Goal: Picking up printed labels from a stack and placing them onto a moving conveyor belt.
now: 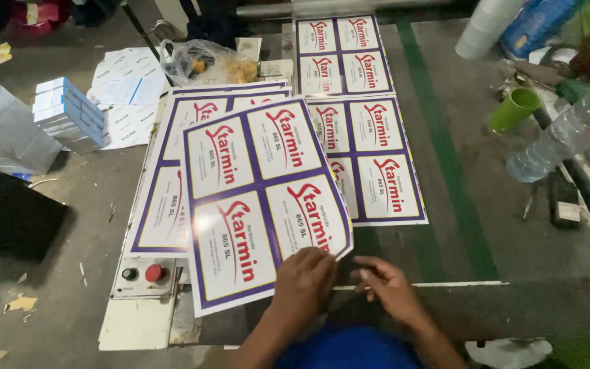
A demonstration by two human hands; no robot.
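With our left hand [303,280] pinching the glossy label sheet's [261,201] near corner and right hand [389,287] apparently loose beside it, we should lift gently, avoiding creases.

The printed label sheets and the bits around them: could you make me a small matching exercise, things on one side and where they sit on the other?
Things:
1. top glossy label sheet
2. green cup
3. red round button
4. stack of small blue and white boxes

Places:
A. on the panel at the near left of the bench
B. on the floor at left
C. lower corner lifted by the left hand
D. at the right, near a clear plastic bottle

Pairs: 1-C, 2-D, 3-A, 4-B
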